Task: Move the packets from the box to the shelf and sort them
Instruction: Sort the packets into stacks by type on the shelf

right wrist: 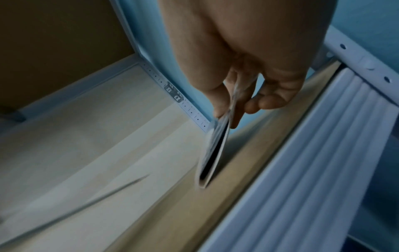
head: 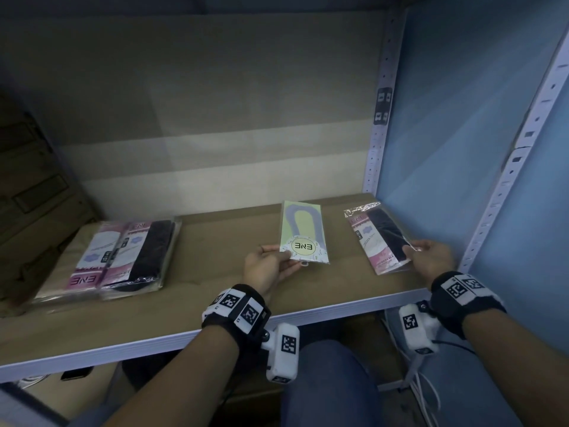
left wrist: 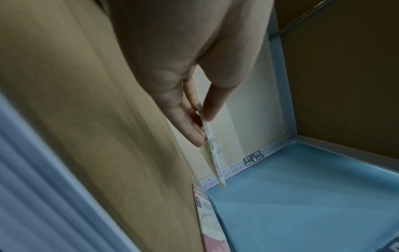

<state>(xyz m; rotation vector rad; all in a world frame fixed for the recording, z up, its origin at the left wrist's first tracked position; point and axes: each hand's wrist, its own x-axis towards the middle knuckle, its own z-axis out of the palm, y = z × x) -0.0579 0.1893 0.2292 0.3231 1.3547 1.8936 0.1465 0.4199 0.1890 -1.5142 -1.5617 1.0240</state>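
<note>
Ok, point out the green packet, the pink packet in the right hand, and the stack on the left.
green packet (head: pixel 301 232), head view, on its pale green face.
pink packet (head: pixel 380 238), head view, on its middle.
stack of packets (head: pixel 123 257), head view, on the top packets.

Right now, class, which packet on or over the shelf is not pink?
The pale green packet pinched in the left hand; the right hand's packet and the stacked ones carry pink labels.
</note>
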